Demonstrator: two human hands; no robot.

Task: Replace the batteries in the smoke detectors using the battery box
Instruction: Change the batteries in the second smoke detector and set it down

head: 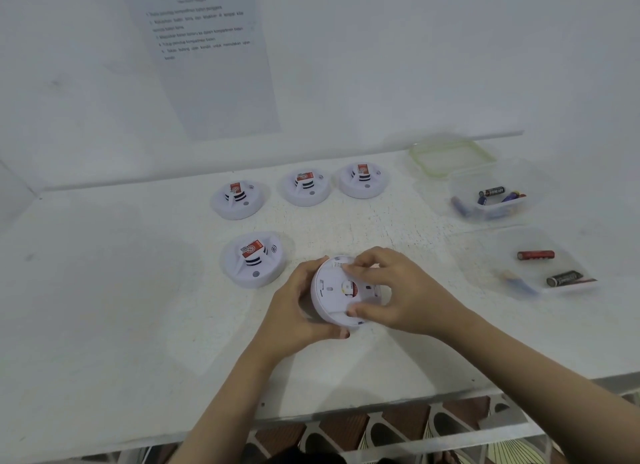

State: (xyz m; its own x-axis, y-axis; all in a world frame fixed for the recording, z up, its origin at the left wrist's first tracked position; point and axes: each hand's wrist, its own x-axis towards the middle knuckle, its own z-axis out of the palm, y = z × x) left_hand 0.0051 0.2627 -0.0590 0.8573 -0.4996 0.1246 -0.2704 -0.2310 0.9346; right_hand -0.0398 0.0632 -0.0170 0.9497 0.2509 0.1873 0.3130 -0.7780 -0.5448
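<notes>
- Holding one smoke detector between both hands, tilted on its edge near the front of the white table, underside turned up toward the camera.
- Left hand cupped around the left rim, fingers curled closed on the housing, thumb at the top edge.
- Right hand gripping the right side, fingertips pressed on the back plate, thumb at the lower rim; probably twisting or prying the cover, judging by the pose.
- Showing a small red part at the middle of the underside; impossible to tell if this is a battery or only a label.
- Resting untouched to the left and far side: four other detectors, all face up, well apart from the hands.
- Standing far right: open battery box with several cells inside, its green-rimmed lid lying just behind it.
- Lying near right: second clear tray with a red cell and a black cell; likely the used ones, but not certain.
- Risks from here:
- Slipping of the detector out of the grip, because it balances on its edge only.
- Breaking a plastic clip, if too much force goes on the cover in the wrong direction.
- Mixing old and new cells, because two clear containers sit close together on the right.
- Putting a cell in with wrong polarity, since the markings are too small to read.
</notes>
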